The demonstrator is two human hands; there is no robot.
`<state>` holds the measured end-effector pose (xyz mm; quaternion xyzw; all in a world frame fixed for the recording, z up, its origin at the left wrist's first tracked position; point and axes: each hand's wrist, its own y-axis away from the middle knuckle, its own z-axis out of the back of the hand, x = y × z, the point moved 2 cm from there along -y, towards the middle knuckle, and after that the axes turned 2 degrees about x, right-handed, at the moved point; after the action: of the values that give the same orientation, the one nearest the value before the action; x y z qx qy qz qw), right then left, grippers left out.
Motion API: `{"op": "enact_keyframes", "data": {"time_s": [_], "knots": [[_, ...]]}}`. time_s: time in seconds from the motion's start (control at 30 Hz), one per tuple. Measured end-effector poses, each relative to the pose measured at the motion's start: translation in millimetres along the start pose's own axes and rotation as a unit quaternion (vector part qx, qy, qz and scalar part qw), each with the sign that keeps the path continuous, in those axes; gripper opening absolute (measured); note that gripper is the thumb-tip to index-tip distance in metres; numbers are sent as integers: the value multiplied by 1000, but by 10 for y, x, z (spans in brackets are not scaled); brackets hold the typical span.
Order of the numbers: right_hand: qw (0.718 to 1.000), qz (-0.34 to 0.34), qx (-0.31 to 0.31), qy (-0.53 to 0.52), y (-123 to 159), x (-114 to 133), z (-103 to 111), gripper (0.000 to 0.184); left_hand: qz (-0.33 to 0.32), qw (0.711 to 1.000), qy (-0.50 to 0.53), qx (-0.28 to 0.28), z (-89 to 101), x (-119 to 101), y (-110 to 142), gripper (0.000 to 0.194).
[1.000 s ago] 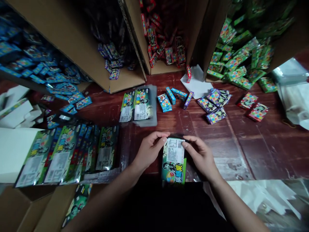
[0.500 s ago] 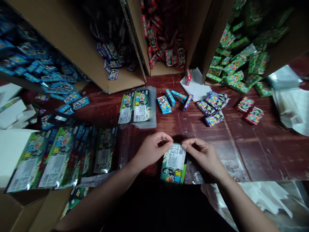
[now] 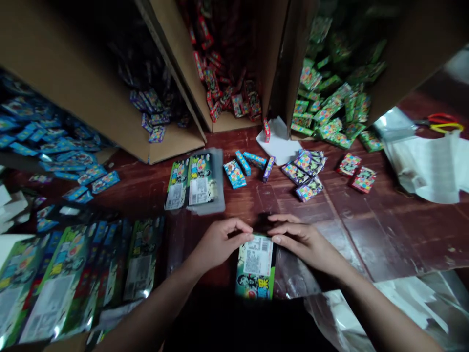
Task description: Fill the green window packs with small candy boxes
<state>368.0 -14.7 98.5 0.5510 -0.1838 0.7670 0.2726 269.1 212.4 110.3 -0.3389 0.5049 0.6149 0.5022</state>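
Head view, green packet (image 3: 255,274), far end between the hands (image 3: 222,244) (image 3: 309,244)

I count one printed packet (image 3: 255,266) before me; two flat printed cards (image 3: 200,181) ahead; one white sheet (image 3: 281,149); one red-and-yellow-handled tool (image 3: 437,126); three blue boxes (image 3: 235,174) at centre; three loose red boxes (image 3: 364,179); and, overlapping, at least four loose purple boxes (image 3: 309,189). Cartons (image 3: 176,145): at least three.
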Motion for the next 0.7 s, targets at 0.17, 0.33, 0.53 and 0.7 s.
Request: {"op": "enact_keyframes", "data": {"time_s": [0.17,0.33,0.53,0.7], "knots": [[901,10,-170,399,-892,-139,676,40,-22,987,-146,-69,92,112,-58,13],[867,-6,-168,470,-1631,-197,806,25,-106,950,-260,-139,126,29,-98,20],[823,-64,-238,512,-1327,-158,1379,51,-153,928,-296,-166,161,0,-270,21],[709,-276,-423,493,-174,-470,2484,67,-158,925,-308,-156,200,44,-299,23]]}}
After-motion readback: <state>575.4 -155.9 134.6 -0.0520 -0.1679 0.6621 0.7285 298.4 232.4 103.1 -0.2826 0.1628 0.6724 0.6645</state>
